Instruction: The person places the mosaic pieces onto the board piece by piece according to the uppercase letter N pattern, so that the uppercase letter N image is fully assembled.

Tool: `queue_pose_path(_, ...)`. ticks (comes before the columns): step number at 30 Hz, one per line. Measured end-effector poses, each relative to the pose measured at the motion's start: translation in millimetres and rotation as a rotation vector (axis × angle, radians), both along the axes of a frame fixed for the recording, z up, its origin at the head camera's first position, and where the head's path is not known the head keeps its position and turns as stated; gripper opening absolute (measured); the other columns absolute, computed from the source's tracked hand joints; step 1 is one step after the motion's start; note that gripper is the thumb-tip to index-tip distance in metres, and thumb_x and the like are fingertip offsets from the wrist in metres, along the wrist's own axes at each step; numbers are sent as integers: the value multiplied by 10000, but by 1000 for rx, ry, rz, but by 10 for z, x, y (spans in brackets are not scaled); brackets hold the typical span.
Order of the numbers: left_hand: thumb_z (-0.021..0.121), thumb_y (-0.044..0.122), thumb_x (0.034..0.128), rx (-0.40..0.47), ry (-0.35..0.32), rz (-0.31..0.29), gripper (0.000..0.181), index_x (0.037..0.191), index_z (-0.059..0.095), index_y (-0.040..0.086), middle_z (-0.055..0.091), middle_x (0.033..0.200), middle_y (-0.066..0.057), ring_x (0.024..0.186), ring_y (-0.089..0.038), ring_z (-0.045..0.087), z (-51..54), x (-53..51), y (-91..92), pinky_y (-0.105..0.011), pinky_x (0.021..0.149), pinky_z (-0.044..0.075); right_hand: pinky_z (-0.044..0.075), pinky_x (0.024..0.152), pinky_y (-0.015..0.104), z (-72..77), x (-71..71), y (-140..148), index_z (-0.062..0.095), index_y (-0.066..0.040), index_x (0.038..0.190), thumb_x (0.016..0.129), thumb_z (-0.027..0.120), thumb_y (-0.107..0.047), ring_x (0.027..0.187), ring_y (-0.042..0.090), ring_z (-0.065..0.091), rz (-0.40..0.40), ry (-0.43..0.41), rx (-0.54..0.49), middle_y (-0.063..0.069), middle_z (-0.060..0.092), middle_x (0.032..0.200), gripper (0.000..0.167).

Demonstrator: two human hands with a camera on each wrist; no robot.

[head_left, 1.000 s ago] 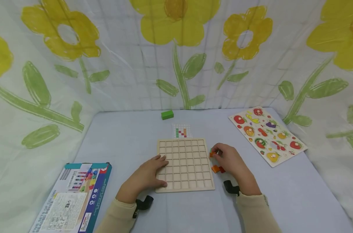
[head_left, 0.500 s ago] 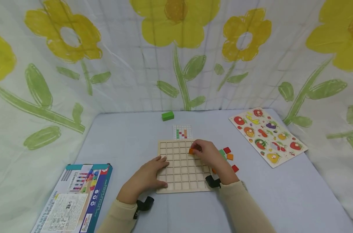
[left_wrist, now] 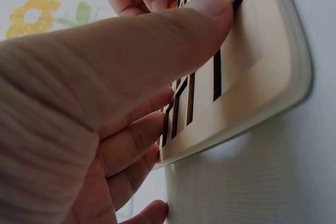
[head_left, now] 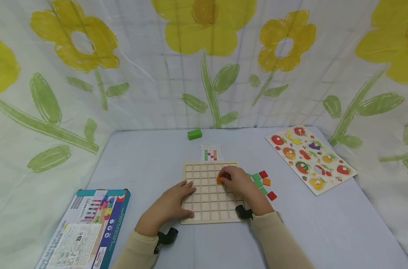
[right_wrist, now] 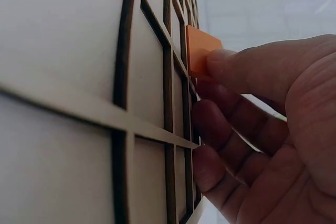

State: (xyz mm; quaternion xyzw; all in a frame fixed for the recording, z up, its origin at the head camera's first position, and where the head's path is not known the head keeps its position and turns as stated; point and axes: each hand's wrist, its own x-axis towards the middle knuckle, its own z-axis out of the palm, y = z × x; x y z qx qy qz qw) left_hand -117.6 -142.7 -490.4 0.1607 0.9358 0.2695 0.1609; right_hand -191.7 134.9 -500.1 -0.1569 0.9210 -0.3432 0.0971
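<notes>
A pale wooden board with a grid of square recesses lies on the table in the head view. My right hand pinches a square orange tile between thumb and fingers, over the upper right part of the grid. In the right wrist view the tile stands tilted against the grid bars; whether it touches a recess floor is hidden. My left hand rests at the board's left edge, thumb on the frame and other fingers spread along the side. Right of the board lie loose green tiles, red tiles and an orange tile.
Beyond the board lies a small card printed with a coloured grid pattern, and behind it a green block. A fruit puzzle board lies at the right. At the front left is a printed box.
My right hand has moved left from the loose tiles onto the grid, carrying the orange tile, then slightly nearer to me. My left hand has stayed at the board's edge.
</notes>
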Motion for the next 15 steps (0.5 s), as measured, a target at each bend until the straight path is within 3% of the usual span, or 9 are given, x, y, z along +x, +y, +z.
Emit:
queue_pose_path(6,981,264,820,3,4,-3,832,1555,616,129,456,1730,-34,1660,-315,324,-1,5,-4,-615,1296,351,563,857,380,-4,1,15,788,-129,1088,1048,742,-138,904,150,601,32,51,35,16,678,1050,62)
queue_pose_path(15,983,266,815,2,5,-10,846,1560,611,117,458,1728,-38,1664,-309,316,7,0,-8,-600,1303,347,579,895,410,-3,10,20,813,-116,1114,1036,754,-118,941,159,630,48,60,34,30,688,1073,99)
